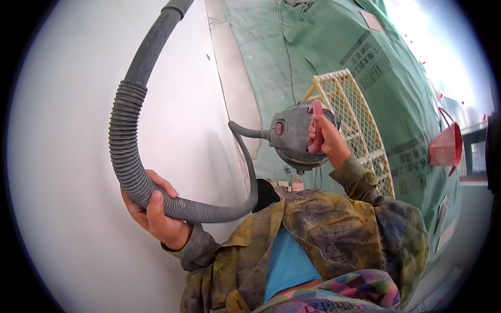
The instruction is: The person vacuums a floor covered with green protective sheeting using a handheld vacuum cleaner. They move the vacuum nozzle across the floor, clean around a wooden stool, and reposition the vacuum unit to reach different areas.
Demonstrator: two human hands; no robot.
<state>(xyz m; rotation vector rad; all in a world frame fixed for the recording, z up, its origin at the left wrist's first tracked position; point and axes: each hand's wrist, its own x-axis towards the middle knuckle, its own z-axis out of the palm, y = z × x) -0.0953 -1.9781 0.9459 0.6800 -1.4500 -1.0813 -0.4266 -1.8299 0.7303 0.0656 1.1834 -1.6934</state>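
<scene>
My left hand [156,208] is closed around a thick grey ribbed vacuum hose [125,130], in front of the white wall at left. Above the hand the hose turns into a smoother dark tube [159,44] that runs out at the top edge. From my left hand the hose loops right and back up to a dusty grey vacuum cleaner [295,138], joining its side. My right hand [327,136] grips the vacuum cleaner's red top handle [315,112]. A red switch [278,128] shows on its housing. Its underside is hidden.
Beside the vacuum cleaner stands a yellow metal frame [349,104] with mesh panels. Printed green sheeting [261,57] covers the floor, with a thin dark cable [289,62] on it. A white wall [73,156] fills the left. A red bag-like item [446,148] is at right.
</scene>
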